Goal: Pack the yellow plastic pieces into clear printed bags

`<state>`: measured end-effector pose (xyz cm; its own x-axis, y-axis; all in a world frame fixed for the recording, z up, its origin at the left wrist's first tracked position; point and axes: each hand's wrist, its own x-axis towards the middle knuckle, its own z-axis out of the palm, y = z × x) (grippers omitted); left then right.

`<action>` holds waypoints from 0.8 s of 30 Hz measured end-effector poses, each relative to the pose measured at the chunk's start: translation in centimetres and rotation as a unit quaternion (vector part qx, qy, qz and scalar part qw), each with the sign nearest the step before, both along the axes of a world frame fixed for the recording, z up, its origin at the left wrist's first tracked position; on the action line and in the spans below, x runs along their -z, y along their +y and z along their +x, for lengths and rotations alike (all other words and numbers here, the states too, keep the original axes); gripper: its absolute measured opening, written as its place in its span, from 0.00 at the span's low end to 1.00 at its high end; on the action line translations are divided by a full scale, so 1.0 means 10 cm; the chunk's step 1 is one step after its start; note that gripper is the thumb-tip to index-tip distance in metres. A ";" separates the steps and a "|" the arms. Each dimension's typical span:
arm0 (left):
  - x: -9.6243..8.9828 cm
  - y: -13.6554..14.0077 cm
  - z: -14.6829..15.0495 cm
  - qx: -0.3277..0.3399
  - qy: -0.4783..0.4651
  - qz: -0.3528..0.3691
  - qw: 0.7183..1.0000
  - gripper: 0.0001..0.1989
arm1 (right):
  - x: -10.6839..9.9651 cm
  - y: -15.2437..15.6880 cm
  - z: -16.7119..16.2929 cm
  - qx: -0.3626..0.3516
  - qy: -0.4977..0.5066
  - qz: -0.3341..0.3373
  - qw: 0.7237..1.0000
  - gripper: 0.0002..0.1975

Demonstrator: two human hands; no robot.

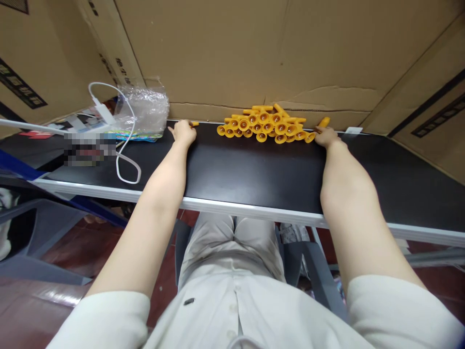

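Yellow plastic trumpet-shaped pieces [268,127] lie stacked in a pile against the cardboard at the back of the black table, their round cup ends facing me. Left of the pile, my left hand [184,134] rests on the table with its fingers closed. A small yellow tip [195,124] sticks out beyond them; the rest of that piece is hidden. At the pile's right end is my right hand [329,136], its fingers closed around a yellow piece [324,121] that points up. Another yellow piece [310,137] lies right beside these fingers, perhaps touching them.
Cardboard walls [232,58] enclose the table's back and sides. On the left lie a clear plastic bag [143,109] and a looped white cable [128,180]. A small white piece [353,130] sits at the back right. The table's metal front edge [250,209] runs before my lap.
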<state>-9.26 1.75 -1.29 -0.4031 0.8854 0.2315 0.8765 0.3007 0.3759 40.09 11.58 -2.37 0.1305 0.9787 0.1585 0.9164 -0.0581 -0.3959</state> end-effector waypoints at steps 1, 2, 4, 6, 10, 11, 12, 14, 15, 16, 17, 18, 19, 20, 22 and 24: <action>0.01 0.01 -0.01 -0.001 -0.002 -0.004 1.000 0.29 | -0.02 -0.04 -0.03 0.030 0.014 -0.019 0.999 0.30; 0.02 0.01 -0.01 -0.001 -0.003 -0.008 1.000 0.29 | -0.05 -0.08 -0.07 0.051 0.028 -0.033 0.998 0.30; 0.03 0.03 -0.01 0.002 0.003 -0.014 1.000 0.29 | -0.09 -0.13 -0.12 0.055 0.045 -0.046 0.996 0.31; 0.04 0.06 -0.02 0.004 0.013 -0.019 1.000 0.29 | -0.11 -0.16 -0.15 0.052 0.051 -0.052 0.996 0.31; 0.04 0.09 -0.01 0.020 0.030 -0.021 0.999 0.30 | -0.11 -0.18 -0.16 0.049 0.051 -0.056 0.996 0.31; 0.03 0.09 0.00 0.025 0.032 -0.017 0.999 0.30 | -0.11 -0.19 -0.16 0.049 0.046 -0.056 0.996 0.31; 0.02 0.09 0.01 0.029 0.032 -0.015 0.999 0.30 | -0.11 -0.19 -0.17 0.050 0.040 -0.057 0.996 0.31; -0.01 0.08 0.04 0.039 0.026 -0.013 0.999 0.30 | -0.11 -0.20 -0.17 0.050 0.030 -0.059 0.997 0.31; -0.03 0.07 0.05 0.046 0.021 -0.016 0.999 0.30 | -0.12 -0.20 -0.17 0.049 0.028 -0.060 0.997 0.30; -0.04 0.05 0.07 0.054 0.018 -0.018 0.998 0.29 | -0.12 -0.21 -0.17 0.047 0.028 -0.059 0.997 0.30; -0.06 0.04 0.09 0.060 0.016 -0.019 0.998 0.29 | -0.12 -0.22 -0.18 0.045 0.030 -0.059 0.997 0.30; -0.08 0.03 0.12 0.066 0.017 -0.019 0.998 0.29 | -0.12 -0.23 -0.18 0.042 0.032 -0.058 0.997 0.30; -0.10 0.02 0.14 0.072 0.018 -0.019 0.997 0.29 | -0.13 -0.24 -0.18 0.042 0.033 -0.055 0.997 0.29; -0.12 0.01 0.17 0.078 0.019 -0.020 0.997 0.30 | -0.13 -0.24 -0.18 0.041 0.031 -0.052 0.997 0.29; -0.15 -0.01 0.22 0.099 0.021 -0.029 0.994 0.30 | -0.11 -0.23 -0.17 0.045 0.026 -0.050 0.997 0.29; -0.17 -0.02 0.25 0.126 0.027 -0.040 0.991 0.29 | -0.07 -0.18 -0.13 0.053 0.020 -0.053 0.997 0.29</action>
<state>-6.75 1.54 0.37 -0.1568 0.9726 0.1717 0.9455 0.0976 0.3106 38.79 9.74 -1.62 0.2386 0.9700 0.0465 0.8861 -0.1978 -0.4192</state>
